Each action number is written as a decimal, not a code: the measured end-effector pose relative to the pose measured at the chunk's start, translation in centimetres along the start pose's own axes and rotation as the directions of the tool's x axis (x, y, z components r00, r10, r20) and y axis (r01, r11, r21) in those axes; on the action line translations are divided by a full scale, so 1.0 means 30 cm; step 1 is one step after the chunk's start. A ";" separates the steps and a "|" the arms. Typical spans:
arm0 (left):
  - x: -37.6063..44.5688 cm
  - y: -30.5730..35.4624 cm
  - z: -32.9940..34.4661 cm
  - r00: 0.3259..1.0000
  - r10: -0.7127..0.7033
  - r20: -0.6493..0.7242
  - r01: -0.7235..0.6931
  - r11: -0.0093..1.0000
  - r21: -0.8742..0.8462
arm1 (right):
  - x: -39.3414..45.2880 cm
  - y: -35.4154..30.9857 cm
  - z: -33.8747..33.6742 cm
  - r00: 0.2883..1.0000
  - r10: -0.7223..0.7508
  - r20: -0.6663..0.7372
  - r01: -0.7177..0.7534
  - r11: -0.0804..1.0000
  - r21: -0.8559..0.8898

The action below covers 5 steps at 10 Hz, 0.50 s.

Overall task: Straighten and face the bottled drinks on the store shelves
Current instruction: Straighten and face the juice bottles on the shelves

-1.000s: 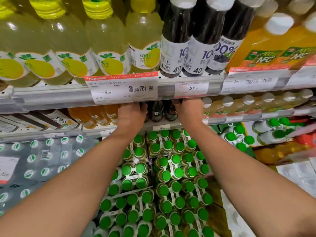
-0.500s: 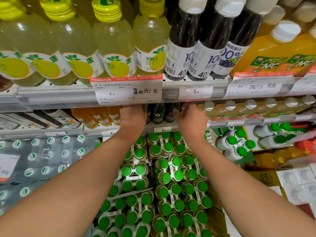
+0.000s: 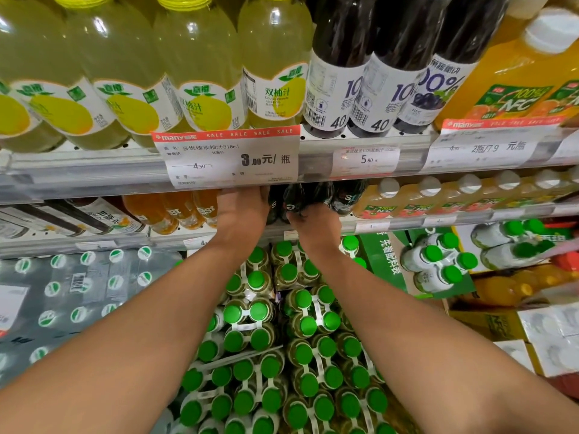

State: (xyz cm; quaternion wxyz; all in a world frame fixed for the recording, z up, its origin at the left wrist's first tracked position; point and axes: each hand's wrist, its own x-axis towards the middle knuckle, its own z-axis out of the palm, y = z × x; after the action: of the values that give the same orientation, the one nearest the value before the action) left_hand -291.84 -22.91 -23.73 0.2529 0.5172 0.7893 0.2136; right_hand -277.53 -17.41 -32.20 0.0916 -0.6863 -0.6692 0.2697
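Note:
Both my hands reach under the upper shelf rail into the middle shelf, where several dark bottles [image 3: 346,198] stand. My left hand [image 3: 242,211] lies against the left side of the dark bottles; its fingers are hidden behind the sale tag [image 3: 232,158]. My right hand [image 3: 313,223] holds a dark bottle [image 3: 293,198] from below, its fingertips partly hidden by it. Orange bottles [image 3: 175,209] stand left of my left hand, and white-capped orange juice bottles [image 3: 407,195] stand right of the dark ones.
The upper shelf [image 3: 78,170] carries yellow pomelo drinks [image 3: 194,73], dark grape juice bottles [image 3: 385,73] and orange NFC juice [image 3: 517,76]. Green-capped multipacks [image 3: 282,339] are stacked below my arms, wrapped water packs [image 3: 78,292] at the left, boxes at the right.
My right hand has moved left, closer to my left hand, onto a dark bottle. The camera has come nearer to the shelves.

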 end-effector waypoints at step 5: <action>0.006 0.039 -0.003 0.995 0.068 -0.069 -0.052 0.976 0.211 | -0.053 0.108 -0.025 0.999 0.000 -0.044 0.001 1.000 0.009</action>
State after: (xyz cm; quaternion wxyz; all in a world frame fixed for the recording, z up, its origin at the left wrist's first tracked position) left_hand -291.13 -22.30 -23.00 0.1606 0.5559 0.8005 0.1563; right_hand -274.29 -19.04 -32.75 0.1092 -0.6914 -0.6661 0.2575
